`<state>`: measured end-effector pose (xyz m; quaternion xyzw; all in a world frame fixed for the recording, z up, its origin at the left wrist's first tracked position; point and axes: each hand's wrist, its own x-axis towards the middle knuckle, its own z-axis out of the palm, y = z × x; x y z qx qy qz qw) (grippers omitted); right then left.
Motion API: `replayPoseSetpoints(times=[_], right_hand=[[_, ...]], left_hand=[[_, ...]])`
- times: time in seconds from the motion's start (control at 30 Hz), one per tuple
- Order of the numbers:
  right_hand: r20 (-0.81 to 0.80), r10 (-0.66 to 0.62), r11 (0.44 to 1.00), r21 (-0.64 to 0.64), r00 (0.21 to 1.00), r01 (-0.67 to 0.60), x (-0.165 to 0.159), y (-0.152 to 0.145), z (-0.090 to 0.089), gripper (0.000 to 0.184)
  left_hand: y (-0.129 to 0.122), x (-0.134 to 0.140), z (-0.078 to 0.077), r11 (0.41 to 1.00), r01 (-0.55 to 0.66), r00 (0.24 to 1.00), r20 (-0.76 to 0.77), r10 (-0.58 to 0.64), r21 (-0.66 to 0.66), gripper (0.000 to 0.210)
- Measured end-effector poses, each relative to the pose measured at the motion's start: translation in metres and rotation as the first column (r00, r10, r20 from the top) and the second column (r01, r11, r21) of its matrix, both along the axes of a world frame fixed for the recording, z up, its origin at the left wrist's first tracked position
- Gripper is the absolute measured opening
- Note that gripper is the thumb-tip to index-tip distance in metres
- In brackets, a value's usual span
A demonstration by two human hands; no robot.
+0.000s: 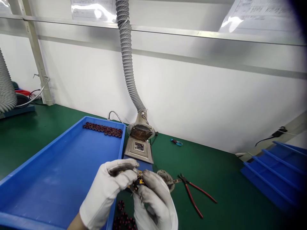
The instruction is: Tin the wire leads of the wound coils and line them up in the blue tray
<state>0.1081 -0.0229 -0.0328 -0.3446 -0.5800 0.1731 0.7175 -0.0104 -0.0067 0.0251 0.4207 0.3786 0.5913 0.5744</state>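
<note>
My left hand, in a white glove with soiled fingertips, pinches one side of a small black-and-yellow part. From the other side my right hand, gloved as well, grips the same part with bent fingers. The fingers cover most of it, so its kind cannot be made out. Below my hands, several small round dark pieces with red marks lie beside the tray. Just beyond my right hand is a greyish round object, partly hidden. Red-handled pliers lie spread on the green table.
A long blue tray at the left holds rows of dark round pieces at its far end. A metal heating plate stands under a grey duct hose. Small blue cutters lie behind; blue stacked trays stand right.
</note>
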Motion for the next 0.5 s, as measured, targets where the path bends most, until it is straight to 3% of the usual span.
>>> replayPoseSetpoints(times=[0.07, 0.17, 0.27, 0.37, 0.43, 0.5], right_hand=[[0.071, -0.131, 0.982, 0.143, 0.989, 0.120, -0.003, 0.004, -0.001, 0.044], [0.109, -0.199, 0.957, 0.236, 0.974, 0.169, -0.009, 0.009, -0.003, 0.043], [0.124, -0.209, 0.961, 0.209, 0.970, 0.180, -0.011, 0.011, -0.003, 0.043], [0.077, -0.103, 0.992, 0.080, 0.992, 0.097, -0.005, 0.013, 0.001, 0.035], [0.041, 0.002, 1.000, -0.024, 0.999, -0.001, 0.004, 0.020, 0.006, 0.028], [0.035, 0.084, 0.986, -0.146, 0.996, -0.078, 0.018, 0.033, 0.012, 0.022]], left_hand=[[0.000, 0.001, -0.001, 0.999, -0.036, 0.999, -0.005, 0.036, -0.002, 0.013], [0.002, -0.002, -0.004, 0.999, -0.038, 0.999, -0.021, 0.038, -0.001, 0.014], [0.008, -0.010, -0.006, 0.993, -0.102, 0.984, 0.152, 0.092, 0.057, 0.018], [0.011, -0.023, -0.010, 0.969, -0.237, 0.940, 0.268, 0.210, 0.074, 0.025], [0.008, -0.032, -0.019, 0.965, -0.257, 0.965, 0.072, 0.253, 0.057, 0.027], [-0.001, -0.040, -0.035, 0.976, -0.218, 0.934, -0.285, 0.216, 0.027, 0.028]])
